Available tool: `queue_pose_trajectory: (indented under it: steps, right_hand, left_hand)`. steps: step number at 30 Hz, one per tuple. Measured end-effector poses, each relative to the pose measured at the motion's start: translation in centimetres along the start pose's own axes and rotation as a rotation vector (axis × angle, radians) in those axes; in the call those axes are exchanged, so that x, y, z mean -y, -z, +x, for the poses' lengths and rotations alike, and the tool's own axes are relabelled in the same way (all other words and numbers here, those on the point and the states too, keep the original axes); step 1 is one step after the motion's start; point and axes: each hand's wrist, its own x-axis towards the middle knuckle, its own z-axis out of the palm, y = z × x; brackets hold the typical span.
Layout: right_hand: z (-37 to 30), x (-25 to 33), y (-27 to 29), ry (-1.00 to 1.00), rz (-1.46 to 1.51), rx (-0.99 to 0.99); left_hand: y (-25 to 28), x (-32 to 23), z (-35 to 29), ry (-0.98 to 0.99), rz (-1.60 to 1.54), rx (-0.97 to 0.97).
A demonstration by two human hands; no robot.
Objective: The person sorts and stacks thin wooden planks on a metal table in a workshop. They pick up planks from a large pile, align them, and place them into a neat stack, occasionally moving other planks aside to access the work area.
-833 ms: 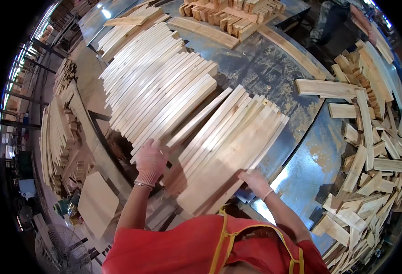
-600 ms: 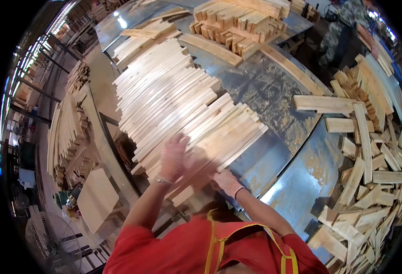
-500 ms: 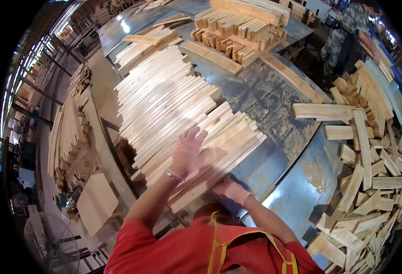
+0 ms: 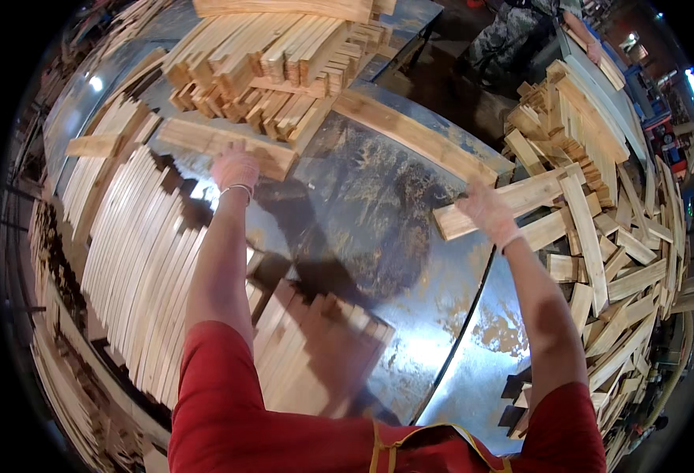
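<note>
Pale wood on a grey metal tabletop [image 4: 418,347], sawdust in patches. Landmark: the stack [image 4: 260,51] on the far side.

Left hand [image 4: 235,167] is over the front board [image 4: 193,138], just on the near side of the stack; fingers look half spread, slightly curled, grip not readable. Right hand [image 4: 486,211] is at the left end of the angled board [image 4: 532,195], right of the stack and nearer; blurred, seemingly part-open, cannot tell if it grips.

Strips [image 4: 142,276] lie side by side, nearer than the stack and to its left. Offcuts [image 4: 630,276] heap well to its right.

Handling, as judged: both arms look outstretched, so best to pinch by the edges, thumb opposite fingers. The angled board appears to touch the offcuts; ease it gently or it may snag. Keep the left forearm clear of the strips.
</note>
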Motion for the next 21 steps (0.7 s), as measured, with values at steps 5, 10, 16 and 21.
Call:
queue_pose_trajectory:
  steps: [5,10,16,21]
  right_hand:
    - [10.8,-3.1,-0.7,-0.005,-0.455,-0.18]
    - [13.3,-3.8,-0.2,-0.174,-0.565,-0.05]
    - [0.8,-6.3,-0.1,-0.084,-0.105,0.315]
    - [-20.5,-25.4,-5.5,0.14,0.428,0.146]
  left_hand:
    - [0.2,-3.0,5.4,0.312,-0.144,-0.03]
    - [0.4,-4.1,7.0,0.526,-0.177,-0.027]
    - [-1.5,10.0,6.8,0.779,-1.237,-0.195]
    - [4.2,7.0,-7.0,0.086,-2.479,0.406]
